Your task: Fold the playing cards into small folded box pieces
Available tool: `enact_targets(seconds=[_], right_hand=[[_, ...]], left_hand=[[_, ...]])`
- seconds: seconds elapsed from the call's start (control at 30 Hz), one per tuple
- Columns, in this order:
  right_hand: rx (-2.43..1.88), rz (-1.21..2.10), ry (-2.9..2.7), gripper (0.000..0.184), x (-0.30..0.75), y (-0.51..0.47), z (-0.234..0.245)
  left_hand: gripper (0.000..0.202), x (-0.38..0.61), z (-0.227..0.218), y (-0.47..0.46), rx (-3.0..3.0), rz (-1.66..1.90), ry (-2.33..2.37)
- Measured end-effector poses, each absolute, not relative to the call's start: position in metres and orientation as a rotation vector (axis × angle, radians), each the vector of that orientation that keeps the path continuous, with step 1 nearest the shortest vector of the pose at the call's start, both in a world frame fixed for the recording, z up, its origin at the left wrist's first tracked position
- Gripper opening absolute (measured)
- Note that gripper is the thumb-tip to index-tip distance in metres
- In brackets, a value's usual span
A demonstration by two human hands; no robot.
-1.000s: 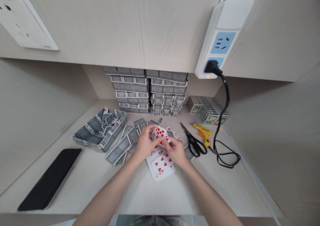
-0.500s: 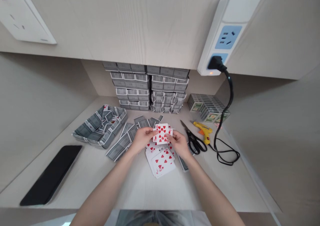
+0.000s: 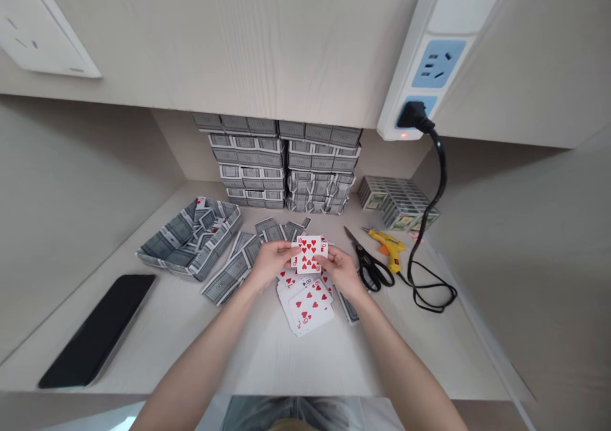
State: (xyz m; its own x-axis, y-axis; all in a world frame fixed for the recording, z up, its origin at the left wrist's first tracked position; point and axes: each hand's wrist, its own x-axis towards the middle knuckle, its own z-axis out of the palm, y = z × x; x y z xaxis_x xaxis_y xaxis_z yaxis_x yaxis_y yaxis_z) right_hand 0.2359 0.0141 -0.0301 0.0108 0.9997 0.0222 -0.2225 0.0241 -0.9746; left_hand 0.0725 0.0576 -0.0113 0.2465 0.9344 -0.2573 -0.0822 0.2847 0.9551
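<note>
Between my hands is a ten of hearts playing card [image 3: 309,254], face up and crossed over another card whose ends, marked nine or six, stick out at both sides. My left hand [image 3: 273,263] pinches the left side with its thumb on the face. On the right side, my right hand [image 3: 342,270] grips with its thumb across the lower corner. Below them lies a loose pile of face-up cards [image 3: 312,307], hearts mostly, with an eight showing. Several face-down cards [image 3: 232,272] are spread left of my left hand, and some lie partly under my right wrist.
A tray built of folded cards [image 3: 191,240] holds small card pieces at the left. Stacked card-built blocks [image 3: 252,157] stand at the back. Scissors [image 3: 373,268], a yellow glue gun [image 3: 389,247] with its cord, boxed decks [image 3: 398,202], a black phone [image 3: 98,329] and a power strip [image 3: 429,68] surround.
The camera view has shifted slightly. Both hands still hold the crossed cards, with the top card sitting a little differently over the one behind it.
</note>
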Motion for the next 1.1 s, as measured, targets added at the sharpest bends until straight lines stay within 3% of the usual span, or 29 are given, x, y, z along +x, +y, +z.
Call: enact_targets(seconds=[1.1], right_hand=[[-1.081,1.367,-0.943,0.041,0.238,0.015,-0.037]], left_hand=[[0.030,0.071,-0.026,0.061,1.194,0.885,1.113]])
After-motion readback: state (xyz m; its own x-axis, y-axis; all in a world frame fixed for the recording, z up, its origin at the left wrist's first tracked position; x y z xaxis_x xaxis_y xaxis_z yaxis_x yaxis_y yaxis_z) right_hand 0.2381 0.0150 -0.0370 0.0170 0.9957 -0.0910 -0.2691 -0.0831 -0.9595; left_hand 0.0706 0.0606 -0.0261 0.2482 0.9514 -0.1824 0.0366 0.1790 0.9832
